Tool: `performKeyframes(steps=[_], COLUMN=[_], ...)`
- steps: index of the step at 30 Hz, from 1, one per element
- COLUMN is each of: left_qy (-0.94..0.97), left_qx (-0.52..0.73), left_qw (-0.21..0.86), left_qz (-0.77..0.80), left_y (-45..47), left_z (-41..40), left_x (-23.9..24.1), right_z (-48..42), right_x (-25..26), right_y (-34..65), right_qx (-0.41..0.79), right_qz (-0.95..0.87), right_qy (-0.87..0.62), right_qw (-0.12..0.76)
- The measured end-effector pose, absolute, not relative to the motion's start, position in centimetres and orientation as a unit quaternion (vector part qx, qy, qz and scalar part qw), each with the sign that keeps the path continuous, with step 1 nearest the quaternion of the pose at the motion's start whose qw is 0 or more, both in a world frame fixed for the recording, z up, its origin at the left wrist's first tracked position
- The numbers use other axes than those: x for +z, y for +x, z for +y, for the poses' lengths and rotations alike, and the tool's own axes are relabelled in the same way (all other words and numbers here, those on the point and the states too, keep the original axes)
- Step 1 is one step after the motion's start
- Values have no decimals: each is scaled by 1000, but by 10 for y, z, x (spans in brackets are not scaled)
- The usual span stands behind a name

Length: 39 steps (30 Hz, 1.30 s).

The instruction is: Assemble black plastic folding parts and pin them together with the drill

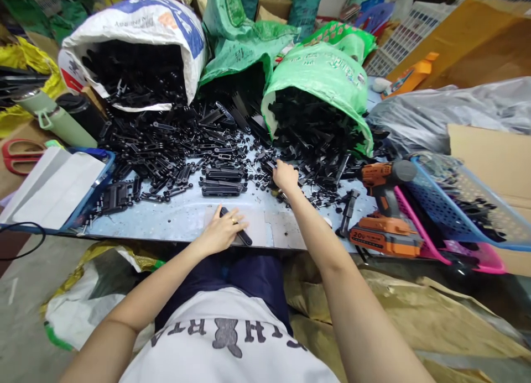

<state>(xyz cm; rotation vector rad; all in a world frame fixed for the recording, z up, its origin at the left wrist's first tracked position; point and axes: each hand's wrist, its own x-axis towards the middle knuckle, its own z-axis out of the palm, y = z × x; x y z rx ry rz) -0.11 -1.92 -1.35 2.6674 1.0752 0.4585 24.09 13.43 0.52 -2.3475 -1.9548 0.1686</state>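
Observation:
My left hand (219, 232) is at the table's front edge with its fingers around a long black plastic bar (244, 237), which lies slanted on the surface. My right hand (286, 176) reaches forward into a scatter of small black caps and screws (259, 176). Its fingers are drawn together there, and whatever is in the fingertips is hidden. Just beyond my left hand, several black bar assemblies (224, 189) are laid in a neat stack. Loose black plastic links (166, 156) form a large heap to their left.
Behind the heap, a white sack (141, 18) and a green sack (319, 73) lie open, spilling black parts. An orange cordless drill (384, 234) stands at the right beside a blue basket (452, 200). At the left are a blue tray with white paper (53, 187), red scissors (20, 156) and a green bottle (58, 117).

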Motion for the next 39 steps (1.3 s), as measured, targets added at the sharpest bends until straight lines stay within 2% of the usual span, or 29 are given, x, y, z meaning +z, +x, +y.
performKeyframes(steps=[3,6,10,12,16,21,30,39], left_qy=[933,905,889,891,898,896,890,880], left_qx=[72,56,65,76,83,86,147,191], left_qw=[65,26,65,110,186,212,185,183], left_qz=[346,421,448,435,389,379,390,393], left_y=[0,1,0,0,3,12,11,8], left_z=[-9,-5,-4,-2,7,10,-3,-1], left_x=[-7,-8,-12,-14,-16,-11,-14,-20], right_z=[160,164,132,98,21,-25,-45,-32], right_x=[9,14,32,41,43,17,37,52], right_y=[252,255,258,259,255,240,222,220], right_qx=[107,108,107,150,214,124,-4,-29], right_qz=[-642,-648,-673,-750,-888,-886,-870,-891], right_qy=[-759,-754,-728,-641,-405,-434,-484,-442], right_qw=[-17,1,72,71,-24,-104,-94,-100])
